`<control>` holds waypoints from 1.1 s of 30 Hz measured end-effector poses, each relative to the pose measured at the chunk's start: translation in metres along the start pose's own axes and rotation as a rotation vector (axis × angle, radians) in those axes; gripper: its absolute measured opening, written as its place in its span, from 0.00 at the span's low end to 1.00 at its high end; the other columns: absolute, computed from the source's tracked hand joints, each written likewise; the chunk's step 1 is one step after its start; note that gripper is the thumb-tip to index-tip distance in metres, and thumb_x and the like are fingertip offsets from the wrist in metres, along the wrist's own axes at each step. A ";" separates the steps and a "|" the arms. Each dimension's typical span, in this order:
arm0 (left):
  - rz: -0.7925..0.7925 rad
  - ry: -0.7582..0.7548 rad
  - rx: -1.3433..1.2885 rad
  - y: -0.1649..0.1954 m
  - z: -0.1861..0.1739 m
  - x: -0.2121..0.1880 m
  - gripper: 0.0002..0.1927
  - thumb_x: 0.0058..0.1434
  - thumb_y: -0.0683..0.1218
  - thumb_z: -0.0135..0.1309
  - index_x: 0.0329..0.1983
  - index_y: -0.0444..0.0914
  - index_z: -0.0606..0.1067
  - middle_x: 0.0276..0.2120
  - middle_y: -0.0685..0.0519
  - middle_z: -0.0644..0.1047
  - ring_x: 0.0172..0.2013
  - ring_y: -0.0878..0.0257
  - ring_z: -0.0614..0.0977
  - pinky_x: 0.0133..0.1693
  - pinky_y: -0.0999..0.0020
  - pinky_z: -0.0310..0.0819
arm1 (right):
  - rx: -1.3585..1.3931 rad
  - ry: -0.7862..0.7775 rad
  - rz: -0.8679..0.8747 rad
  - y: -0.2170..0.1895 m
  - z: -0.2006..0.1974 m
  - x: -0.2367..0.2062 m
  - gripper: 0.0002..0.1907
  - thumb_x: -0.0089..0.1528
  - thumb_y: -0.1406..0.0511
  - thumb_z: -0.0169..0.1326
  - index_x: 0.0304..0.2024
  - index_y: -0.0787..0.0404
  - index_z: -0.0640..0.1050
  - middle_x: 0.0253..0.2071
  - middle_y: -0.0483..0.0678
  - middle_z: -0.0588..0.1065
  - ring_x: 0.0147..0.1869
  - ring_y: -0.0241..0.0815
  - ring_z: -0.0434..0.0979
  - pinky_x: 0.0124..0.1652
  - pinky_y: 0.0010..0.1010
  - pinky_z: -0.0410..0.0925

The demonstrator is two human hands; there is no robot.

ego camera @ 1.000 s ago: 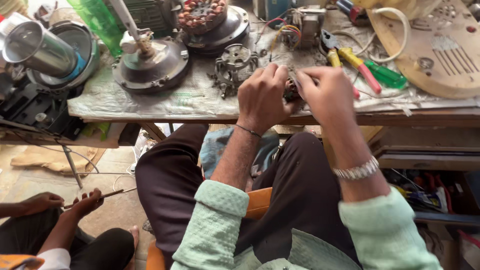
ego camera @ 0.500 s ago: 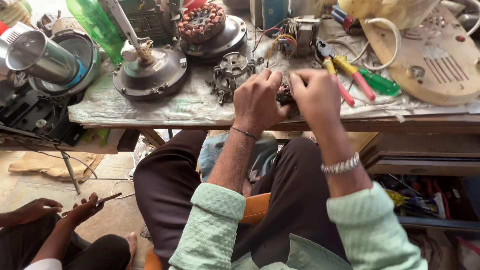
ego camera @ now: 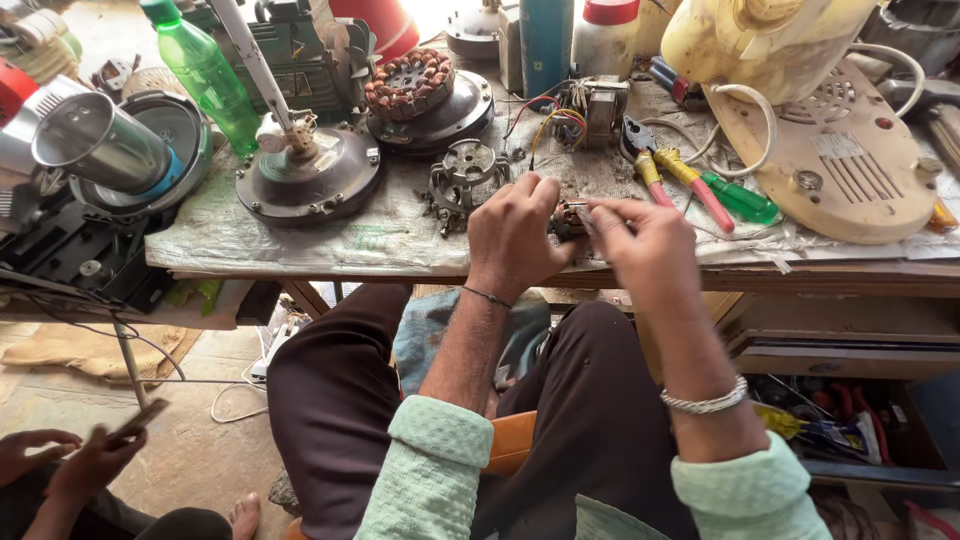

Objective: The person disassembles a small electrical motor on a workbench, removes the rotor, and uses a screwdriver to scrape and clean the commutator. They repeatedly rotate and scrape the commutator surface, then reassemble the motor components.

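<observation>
Hands meet over the front edge of the workbench (ego camera: 300, 262), both pinching one small dark metal part (ego camera: 568, 218) that sits between the fingertips. The left hand (ego camera: 515, 235) curls its fingers closed around the part's near side, apparently to steady it, while the right hand (ego camera: 645, 245) presses thumb and forefinger together on its other end, a grip suited to turning or pulling something fine. What the part is in detail cannot be told; the fingers cover most of it.

Just beyond the left knuckles lies an open metal motor bracket (ego camera: 462, 180), and farther out past it a round dark fan motor housing (ego camera: 310, 180) with a white rod standing up from it. A wound copper stator (ego camera: 410, 85) rests on a second dark disc behind that. Beyond the right fingertips lie pliers with yellow and red handles (ego camera: 665, 170) and a green-handled screwdriver (ego camera: 740, 198), handles toward the person, near enough to grab. Farther right sits a cream appliance base (ego camera: 840, 170).

Well below and left of the hands, another person's hands (ego camera: 70, 460) hold a flat dark object near the floor.
</observation>
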State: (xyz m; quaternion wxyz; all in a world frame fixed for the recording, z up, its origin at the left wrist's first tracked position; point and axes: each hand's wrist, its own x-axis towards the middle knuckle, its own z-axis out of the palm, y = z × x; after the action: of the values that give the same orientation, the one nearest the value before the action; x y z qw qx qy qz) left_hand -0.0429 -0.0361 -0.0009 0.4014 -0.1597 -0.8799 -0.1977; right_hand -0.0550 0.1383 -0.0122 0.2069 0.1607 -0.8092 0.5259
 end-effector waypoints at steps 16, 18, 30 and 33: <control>-0.023 -0.007 0.012 -0.003 0.001 0.001 0.31 0.39 0.60 0.75 0.34 0.39 0.71 0.31 0.51 0.75 0.34 0.53 0.82 0.34 0.56 0.76 | 0.458 0.070 -0.048 0.056 -0.009 0.007 0.17 0.68 0.68 0.62 0.57 0.69 0.75 0.47 0.47 0.79 0.47 0.29 0.77 0.47 0.20 0.70; -0.030 -0.008 0.013 -0.003 0.000 0.002 0.31 0.39 0.60 0.75 0.34 0.39 0.71 0.31 0.52 0.75 0.34 0.53 0.82 0.34 0.56 0.76 | 0.362 0.111 -0.068 0.057 -0.007 0.010 0.13 0.70 0.69 0.61 0.54 0.70 0.76 0.41 0.47 0.77 0.43 0.29 0.72 0.43 0.22 0.66; -0.042 -0.007 0.011 -0.005 0.003 0.002 0.30 0.39 0.60 0.74 0.34 0.40 0.71 0.32 0.51 0.76 0.35 0.52 0.82 0.35 0.56 0.77 | -0.264 0.134 -0.162 0.030 0.006 0.014 0.25 0.67 0.65 0.59 0.66 0.58 0.75 0.42 0.56 0.75 0.38 0.44 0.76 0.39 0.34 0.70; -0.036 -0.003 0.014 -0.004 0.003 0.002 0.30 0.39 0.59 0.74 0.35 0.39 0.71 0.32 0.51 0.76 0.35 0.52 0.83 0.35 0.56 0.78 | -0.385 0.117 -0.324 0.024 0.016 0.023 0.15 0.72 0.66 0.60 0.61 0.58 0.80 0.43 0.61 0.75 0.43 0.50 0.78 0.46 0.37 0.71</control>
State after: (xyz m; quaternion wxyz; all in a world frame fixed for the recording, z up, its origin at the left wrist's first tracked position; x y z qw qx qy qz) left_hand -0.0480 -0.0384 -0.0020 0.3975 -0.1415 -0.8847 -0.1983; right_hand -0.0891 0.1320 -0.0246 0.3616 0.2151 -0.8448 0.3306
